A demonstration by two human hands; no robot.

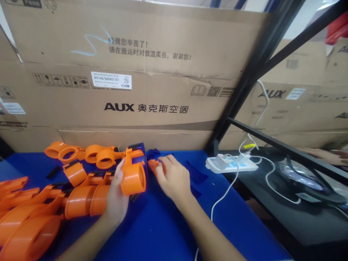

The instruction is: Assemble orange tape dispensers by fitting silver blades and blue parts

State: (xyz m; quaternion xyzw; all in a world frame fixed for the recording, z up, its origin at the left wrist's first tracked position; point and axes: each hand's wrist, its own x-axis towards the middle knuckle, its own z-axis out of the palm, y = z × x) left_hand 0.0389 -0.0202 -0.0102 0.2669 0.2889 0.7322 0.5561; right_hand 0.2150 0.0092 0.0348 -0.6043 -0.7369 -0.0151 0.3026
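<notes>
My left hand (117,197) is wrapped round an orange plastic tape dispenser (133,179), holding it upright above the blue table surface. A dark strip lies along the dispenser's top end. To its right, my right hand (175,177) has its fingers bent together at a small orange piece (153,165); the fingers partly cover this piece. Dark blue scraps (194,172) lie on the table behind and beside my right hand. Close to my left hand stand more orange tape dispensers (78,199), some with dark strips on their ends.
Larger orange dispensers (29,232) crowd the left front, with several more (104,158) along the back. A cardboard box (146,83) walls off the rear. At right are a black metal frame (239,83), a white power strip (233,165) and its cable, and another person's arm (323,156).
</notes>
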